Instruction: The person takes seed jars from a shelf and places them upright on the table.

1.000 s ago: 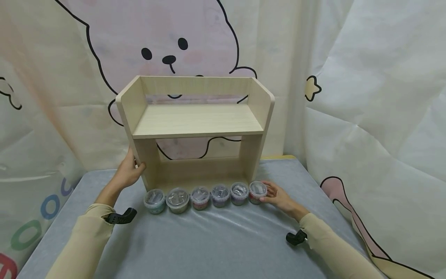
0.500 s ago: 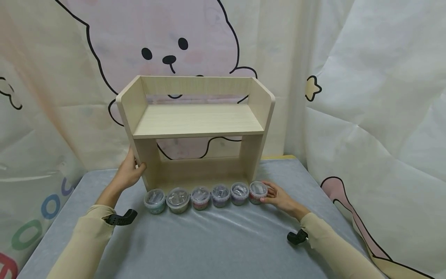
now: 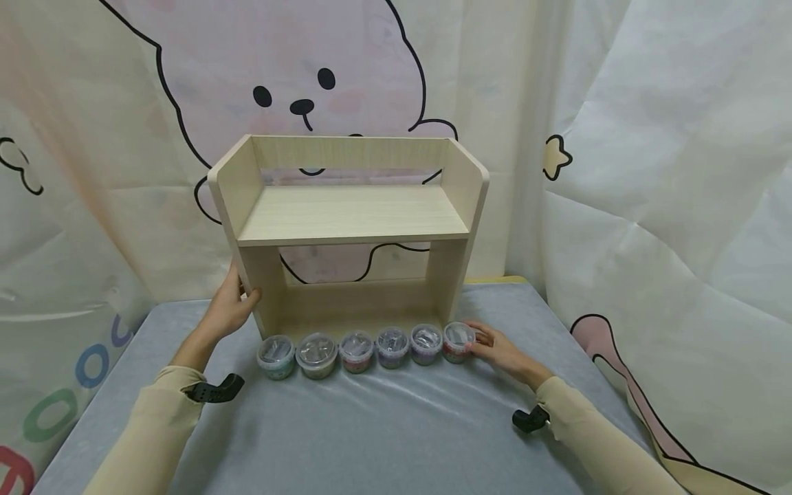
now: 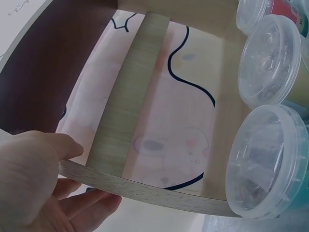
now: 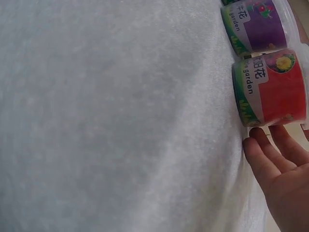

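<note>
My left hand point(image 3: 224, 311) grips the left side panel of a pale wooden two-tier shelf point(image 3: 353, 213), thumb on the inner side and fingers round the outside. Several small clear-lidded plastic tubs stand in a row along the shelf's front foot. At the right end is a tub with a red label point(image 5: 285, 89); the fingertips of my right hand point(image 3: 501, 354) rest at its right side, not wrapped round it. Beside it stands a purple-labelled tub point(image 5: 263, 24). A teal tub point(image 3: 276, 357) ends the row at the left, near my left hand.
A blue-grey cloth point(image 3: 371, 433) covers the table and has creases in front of the tubs. A pale curtain point(image 3: 668, 172) with cartoon drawings hangs behind and at both sides. Black wrist straps point(image 3: 216, 390) stick out from both sleeves.
My right thumb has shifted from the front of the red-labelled tub back to its right side. The left hand, shelf and tubs stay in place.
</note>
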A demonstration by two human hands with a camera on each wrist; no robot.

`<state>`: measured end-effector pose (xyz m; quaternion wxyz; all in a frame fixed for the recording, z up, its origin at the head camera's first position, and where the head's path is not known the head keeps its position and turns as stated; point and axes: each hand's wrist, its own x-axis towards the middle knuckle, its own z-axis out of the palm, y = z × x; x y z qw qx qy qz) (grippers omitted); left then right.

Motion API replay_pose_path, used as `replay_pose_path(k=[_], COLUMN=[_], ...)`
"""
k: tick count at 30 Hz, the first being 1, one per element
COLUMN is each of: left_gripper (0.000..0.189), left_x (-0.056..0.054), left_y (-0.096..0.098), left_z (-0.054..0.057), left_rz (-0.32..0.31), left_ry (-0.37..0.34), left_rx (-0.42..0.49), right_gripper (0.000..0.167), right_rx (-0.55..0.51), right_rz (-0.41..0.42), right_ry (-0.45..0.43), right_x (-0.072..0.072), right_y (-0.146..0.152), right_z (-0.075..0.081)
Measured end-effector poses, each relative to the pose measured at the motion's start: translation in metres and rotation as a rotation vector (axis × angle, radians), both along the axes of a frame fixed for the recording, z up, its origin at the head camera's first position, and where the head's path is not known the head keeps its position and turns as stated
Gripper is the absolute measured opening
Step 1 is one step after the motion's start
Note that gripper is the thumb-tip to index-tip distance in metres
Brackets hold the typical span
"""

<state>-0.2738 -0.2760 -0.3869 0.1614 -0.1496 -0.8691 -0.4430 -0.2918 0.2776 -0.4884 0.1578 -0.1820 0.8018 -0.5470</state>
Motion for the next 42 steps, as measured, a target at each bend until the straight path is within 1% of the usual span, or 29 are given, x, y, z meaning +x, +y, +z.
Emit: replay_pose_path(k=[3,9,13,15,18,21,24,26,29,32,38,42], left_gripper=[0.086,0.085,0.083,0.080,0.074,0.067,0.063,0.060,0.057,0.054,0.048,0.046], left_x=[0.002,0.008,0.012,0.014,0.018,0.023,0.029,0.034,0.041,0.048,0.061,0.068], left_y=[-0.001,-0.003,-0.006,-0.007,-0.010,-0.011,-0.012,-0.012,-0.011,-0.008,0.003,0.013], left_z=[0.001,0.000,0.000,0.000,-0.001,-0.003,-0.007,-0.009,-0.012,-0.014,-0.015,-0.015], left_rz=[0.004,0.028,0.054,0.067,0.075,0.082,0.112,0.140,0.178,0.202,0.225,0.218], left_ry=[-0.021,-0.069,-0.066,-0.062,-0.056,-0.054,-0.052,-0.044,-0.014,0.034,0.106,0.131], left_rx=[0.006,-0.008,-0.017,-0.020,-0.014,-0.007,-0.019,-0.026,-0.034,-0.038,-0.061,-0.063], right_gripper=[0.060,0.056,0.053,0.051,0.047,0.043,0.041,0.041,0.040,0.039,0.039,0.039], right_rx=[0.017,0.048,0.056,0.065,0.102,0.144,0.151,0.142,0.111,0.077,0.034,0.029], right_rz=[-0.028,-0.112,-0.141,-0.152,-0.172,-0.188,-0.197,-0.194,-0.194,-0.189,-0.199,-0.196], right_ry=[0.002,0.067,0.103,0.139,0.228,0.321,0.382,0.410,0.437,0.447,0.484,0.529], right_x=[0.000,-0.002,-0.003,-0.003,-0.002,0.002,0.006,0.009,0.013,0.018,0.030,0.035], right_y=[0.000,-0.001,0.000,0.001,0.002,0.000,-0.002,-0.002,-0.004,-0.006,-0.014,-0.022], right_z=[0.003,0.005,0.010,0.013,0.018,0.023,0.028,0.031,0.034,0.037,0.040,0.044])
